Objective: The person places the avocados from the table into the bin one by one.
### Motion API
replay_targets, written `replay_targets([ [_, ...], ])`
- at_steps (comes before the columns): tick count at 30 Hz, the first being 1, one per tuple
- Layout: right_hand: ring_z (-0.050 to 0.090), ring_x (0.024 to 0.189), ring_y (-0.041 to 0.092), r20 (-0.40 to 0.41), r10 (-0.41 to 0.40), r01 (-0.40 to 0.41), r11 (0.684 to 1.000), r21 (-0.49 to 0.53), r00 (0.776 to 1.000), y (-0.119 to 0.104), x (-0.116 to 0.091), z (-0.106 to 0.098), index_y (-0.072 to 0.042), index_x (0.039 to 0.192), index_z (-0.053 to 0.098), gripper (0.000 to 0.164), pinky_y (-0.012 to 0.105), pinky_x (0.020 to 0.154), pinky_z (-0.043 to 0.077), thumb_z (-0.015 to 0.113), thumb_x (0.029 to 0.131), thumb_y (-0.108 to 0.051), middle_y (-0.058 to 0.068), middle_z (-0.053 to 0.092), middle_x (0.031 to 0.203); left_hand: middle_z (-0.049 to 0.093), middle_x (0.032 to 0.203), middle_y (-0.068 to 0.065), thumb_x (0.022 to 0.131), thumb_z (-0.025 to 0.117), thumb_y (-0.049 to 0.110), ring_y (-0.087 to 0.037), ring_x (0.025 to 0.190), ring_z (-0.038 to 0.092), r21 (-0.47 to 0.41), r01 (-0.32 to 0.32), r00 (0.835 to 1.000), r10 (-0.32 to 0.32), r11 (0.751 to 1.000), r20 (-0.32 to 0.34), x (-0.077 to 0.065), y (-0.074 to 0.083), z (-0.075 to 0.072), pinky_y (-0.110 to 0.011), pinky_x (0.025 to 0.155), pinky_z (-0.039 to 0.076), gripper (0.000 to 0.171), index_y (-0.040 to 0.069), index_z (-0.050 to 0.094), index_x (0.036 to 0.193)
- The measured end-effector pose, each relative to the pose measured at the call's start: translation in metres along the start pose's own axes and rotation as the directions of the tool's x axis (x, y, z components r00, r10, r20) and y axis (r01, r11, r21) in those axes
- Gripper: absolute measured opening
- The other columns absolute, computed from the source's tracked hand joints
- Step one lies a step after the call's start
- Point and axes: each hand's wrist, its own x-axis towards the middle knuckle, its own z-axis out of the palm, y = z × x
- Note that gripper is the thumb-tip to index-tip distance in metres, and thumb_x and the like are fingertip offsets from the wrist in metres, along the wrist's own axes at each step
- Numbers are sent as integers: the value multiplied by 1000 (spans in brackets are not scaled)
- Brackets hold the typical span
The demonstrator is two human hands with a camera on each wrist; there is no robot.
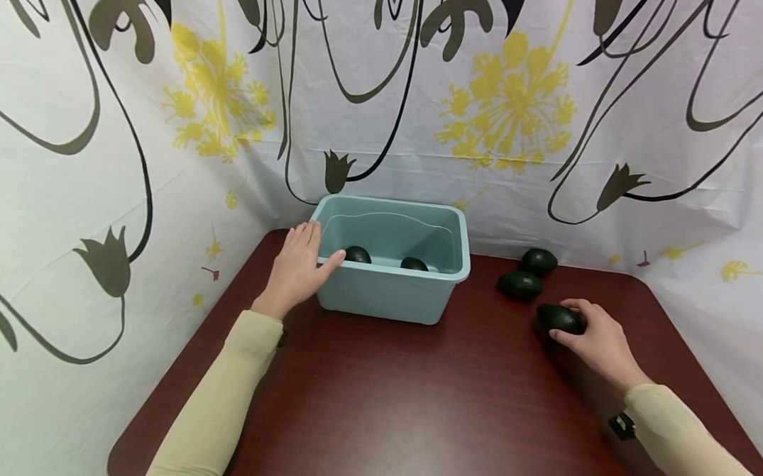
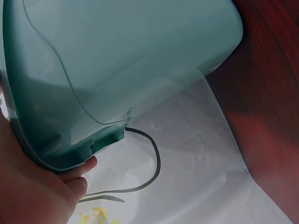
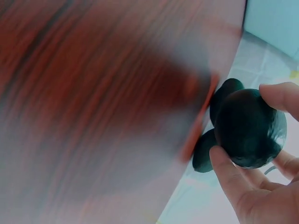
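Note:
My left hand (image 1: 296,266) rests on the front left corner of a light blue plastic bin (image 1: 385,295), fingers along the left rim and thumb by the front rim. In the left wrist view, fingertips (image 2: 88,164) touch the outside of the bin's rim. Two dark green avocados (image 1: 357,255) show inside, partly hidden by the front wall. At the right of the table, my right hand (image 1: 601,343) holds another avocado (image 3: 250,128) between thumb and fingers. Just beyond it, two more avocados (image 1: 520,286) lie close together on the table.
The dark red-brown wooden table (image 1: 425,403) has rounded corners. A white cloth (image 1: 386,139) with grey vines and yellow flowers hangs behind it and along both sides. The bin stands near the back edge, left of the loose avocados.

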Motion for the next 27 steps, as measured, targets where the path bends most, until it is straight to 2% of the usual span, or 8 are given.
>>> replay_targets([
  [15, 56, 98, 28, -7, 13, -13, 1000, 19, 1000, -22, 1, -9, -15, 135, 58, 60, 45, 76, 45, 81, 86, -39, 12, 58, 121, 26, 161, -22, 97, 30, 74, -34, 150, 20, 8, 5, 1000, -5, 1000, 5, 0, 1, -1, -44, 123, 8, 99, -6, 24, 157],
  [22, 55, 92, 22, -37, -5, 6, 1000, 23, 999, -29, 2, -11, -18, 136, 59, 60, 32, 72, 44, 83, 85, -39, 7, 59, 117, 26, 161, -21, 98, 30, 74, -34, 150, 20, 6, 6, 1000, -6, 1000, 2, 0, 2, -1, -44, 123, 8, 99, -6, 24, 157],
  [27, 53, 87, 21, -53, -15, 16, 999, 27, 998, -34, 2, -11, -20, 136, 59, 60, 29, 69, 43, 83, 84, -39, 5, 59, 115, 25, 162, -21, 97, 30, 74, -34, 150, 20, 3, 8, 1000, -8, 1000, 4, -1, 2, -1, -44, 123, 7, 100, -5, 24, 157],
])
